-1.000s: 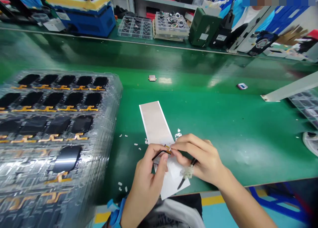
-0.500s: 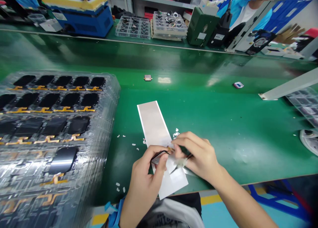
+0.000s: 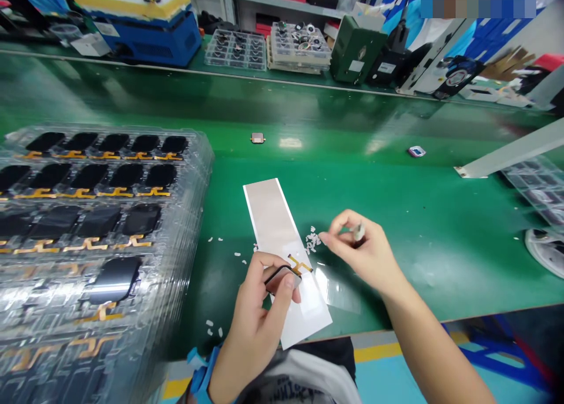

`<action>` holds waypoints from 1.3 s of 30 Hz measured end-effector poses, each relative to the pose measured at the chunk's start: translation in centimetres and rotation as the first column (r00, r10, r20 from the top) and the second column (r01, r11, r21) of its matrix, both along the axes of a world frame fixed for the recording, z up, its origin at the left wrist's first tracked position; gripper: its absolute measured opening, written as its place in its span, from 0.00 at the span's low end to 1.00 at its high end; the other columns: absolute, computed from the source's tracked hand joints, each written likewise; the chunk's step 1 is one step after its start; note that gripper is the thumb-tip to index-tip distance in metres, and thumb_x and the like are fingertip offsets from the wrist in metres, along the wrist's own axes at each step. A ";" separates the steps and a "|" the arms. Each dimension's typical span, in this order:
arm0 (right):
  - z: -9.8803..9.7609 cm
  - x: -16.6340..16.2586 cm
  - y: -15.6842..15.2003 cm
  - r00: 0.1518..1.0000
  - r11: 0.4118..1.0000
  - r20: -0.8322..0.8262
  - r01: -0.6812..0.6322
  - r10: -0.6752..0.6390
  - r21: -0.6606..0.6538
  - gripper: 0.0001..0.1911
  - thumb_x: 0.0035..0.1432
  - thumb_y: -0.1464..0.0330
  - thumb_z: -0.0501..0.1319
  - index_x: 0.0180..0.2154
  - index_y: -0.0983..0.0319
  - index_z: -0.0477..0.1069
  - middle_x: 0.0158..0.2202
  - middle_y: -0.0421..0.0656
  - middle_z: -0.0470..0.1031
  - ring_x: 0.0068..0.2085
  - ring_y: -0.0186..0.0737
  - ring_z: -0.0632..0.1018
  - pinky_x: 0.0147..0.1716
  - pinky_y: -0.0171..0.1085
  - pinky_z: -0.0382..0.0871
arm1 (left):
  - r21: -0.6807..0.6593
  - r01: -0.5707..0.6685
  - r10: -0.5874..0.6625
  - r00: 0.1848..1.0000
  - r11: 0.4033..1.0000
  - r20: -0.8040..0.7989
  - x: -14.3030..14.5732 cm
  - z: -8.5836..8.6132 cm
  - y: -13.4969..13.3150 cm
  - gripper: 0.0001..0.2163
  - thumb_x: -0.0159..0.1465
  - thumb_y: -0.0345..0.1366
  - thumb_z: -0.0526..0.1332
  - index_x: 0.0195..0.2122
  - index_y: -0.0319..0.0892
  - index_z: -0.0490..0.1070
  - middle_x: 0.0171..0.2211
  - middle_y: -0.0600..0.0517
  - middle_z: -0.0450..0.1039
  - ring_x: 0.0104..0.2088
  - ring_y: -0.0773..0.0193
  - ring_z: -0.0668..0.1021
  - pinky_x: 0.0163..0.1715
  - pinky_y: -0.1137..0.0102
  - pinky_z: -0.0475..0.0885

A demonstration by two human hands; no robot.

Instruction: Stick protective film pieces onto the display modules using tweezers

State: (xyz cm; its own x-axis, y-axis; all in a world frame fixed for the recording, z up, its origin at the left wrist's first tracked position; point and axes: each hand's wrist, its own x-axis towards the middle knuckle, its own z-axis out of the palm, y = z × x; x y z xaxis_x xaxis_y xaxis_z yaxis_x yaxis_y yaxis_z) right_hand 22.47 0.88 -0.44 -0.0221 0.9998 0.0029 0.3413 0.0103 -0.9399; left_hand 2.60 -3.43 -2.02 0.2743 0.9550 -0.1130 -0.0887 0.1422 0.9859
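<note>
My left hand (image 3: 259, 310) pinches a small display screen (image 3: 282, 276) between thumb and fingers. The screen has a dark edge and a pale back, and its orange flex cable (image 3: 300, 265) sticks out to the right. Below it lies a long strip of sheet (image 3: 273, 216), beige with white edges. To the right, my right hand (image 3: 361, 248) is closed, with thumb and forefinger together beside a small pile of white scraps (image 3: 312, 239). A small tool with a pale end (image 3: 359, 234) is tucked in its curled fingers; most of it is hidden.
Stacked clear trays (image 3: 185, 216) of black screens fill the left side. Two small parts, a screen piece (image 3: 258, 138) and a pale-faced one (image 3: 416, 151), lie farther back. A shelf holds a blue machine (image 3: 150, 40), clear boxes (image 3: 235, 49) and a green box (image 3: 356, 49). Someone in blue is behind.
My right hand has moved away from the screen, right and slightly up, to beside the white scraps. The flex cable is now uncovered. My left hand keeps hold of the screen in nearly the same place.
</note>
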 end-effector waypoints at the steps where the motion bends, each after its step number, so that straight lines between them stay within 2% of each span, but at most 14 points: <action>1: 0.1 -0.6 -0.1 0.990 0.990 -0.113 -0.095 0.083 -0.105 0.12 0.54 0.63 0.67 0.28 0.61 0.66 0.17 0.30 0.55 0.18 0.25 0.52 0.17 0.30 0.44 | 0.000 0.011 -0.011 1.000 1.000 0.010 0.0 0.0 0.0 0.06 0.73 0.41 0.53 0.41 0.45 0.59 0.27 0.57 0.67 0.28 0.70 0.69 0.27 0.74 0.61; 2: 0.1 -1.1 -0.1 0.964 0.961 -0.210 -0.206 0.166 -0.186 0.12 0.54 0.62 0.68 0.29 0.61 0.68 0.17 0.30 0.53 0.17 0.25 0.51 0.16 0.30 0.42 | -0.007 0.022 -0.022 1.000 1.000 0.012 0.0 0.0 0.0 0.06 0.73 0.41 0.53 0.42 0.45 0.59 0.26 0.57 0.66 0.27 0.70 0.69 0.27 0.74 0.61; 4: -0.1 -1.9 -0.2 0.900 0.888 -0.336 -0.375 0.278 -0.268 0.14 0.53 0.60 0.69 0.28 0.63 0.71 0.16 0.31 0.54 0.18 0.25 0.51 0.16 0.31 0.41 | -0.021 0.035 -0.035 0.999 0.999 0.001 0.0 0.0 0.0 0.06 0.72 0.41 0.53 0.43 0.45 0.59 0.27 0.57 0.66 0.27 0.70 0.68 0.26 0.74 0.61; 6: -0.4 -2.3 -0.4 0.870 0.864 -0.398 -0.418 0.292 -0.281 0.16 0.54 0.57 0.67 0.27 0.64 0.73 0.17 0.33 0.56 0.19 0.26 0.52 0.17 0.32 0.41 | -0.006 0.034 -0.034 0.999 0.999 -0.014 0.0 0.0 0.1 0.06 0.72 0.41 0.53 0.42 0.45 0.60 0.27 0.57 0.64 0.27 0.69 0.68 0.26 0.74 0.61; 13: -1.2 -2.5 -0.7 0.871 0.895 -0.440 -0.358 0.217 -0.266 0.16 0.54 0.58 0.68 0.26 0.64 0.74 0.14 0.31 0.53 0.18 0.25 0.50 0.18 0.32 0.39 | 0.055 0.011 -0.007 0.997 0.998 -0.071 0.1 -0.7 0.2 0.07 0.72 0.42 0.54 0.42 0.45 0.60 0.23 0.58 0.59 0.29 0.67 0.68 0.28 0.74 0.61; 17: -1.0 -2.8 -1.0 0.877 0.911 -0.434 -0.335 0.207 -0.242 0.13 0.53 0.62 0.69 0.26 0.64 0.74 0.13 0.30 0.51 0.18 0.25 0.49 0.18 0.32 0.39 | 0.014 0.042 -0.041 0.996 0.999 -0.081 0.1 -1.0 0.1 0.08 0.72 0.43 0.53 0.42 0.45 0.58 0.28 0.56 0.63 0.28 0.68 0.67 0.27 0.73 0.60; 22: -0.9 -3.4 -1.8 0.930 0.958 -0.324 -0.238 0.176 -0.163 0.10 0.55 0.64 0.67 0.28 0.64 0.74 0.15 0.30 0.49 0.19 0.26 0.50 0.18 0.32 0.42 | -0.014 0.061 -0.062 0.996 0.998 -0.059 -0.2 -0.8 -0.2 0.10 0.73 0.45 0.50 0.45 0.45 0.57 0.30 0.55 0.63 0.31 0.66 0.66 0.32 0.71 0.62; 26: -0.8 -3.8 -2.1 0.959 0.980 -0.248 -0.168 0.136 -0.111 0.12 0.57 0.63 0.65 0.26 0.64 0.72 0.17 0.30 0.49 0.19 0.26 0.53 0.19 0.32 0.45 | -0.038 0.064 -0.065 0.998 0.997 -0.011 -0.1 -0.8 -0.2 0.10 0.73 0.46 0.49 0.44 0.46 0.57 0.29 0.57 0.61 0.29 0.67 0.64 0.30 0.72 0.62; 39: -0.6 -3.7 -2.0 0.956 0.977 -0.244 -0.190 0.162 -0.095 0.12 0.58 0.63 0.64 0.27 0.64 0.73 0.18 0.32 0.54 0.19 0.26 0.56 0.19 0.31 0.49 | -0.025 0.076 -0.075 0.996 0.997 0.040 0.1 -0.8 -0.2 0.07 0.74 0.42 0.49 0.43 0.45 0.56 0.26 0.58 0.59 0.27 0.69 0.63 0.28 0.75 0.60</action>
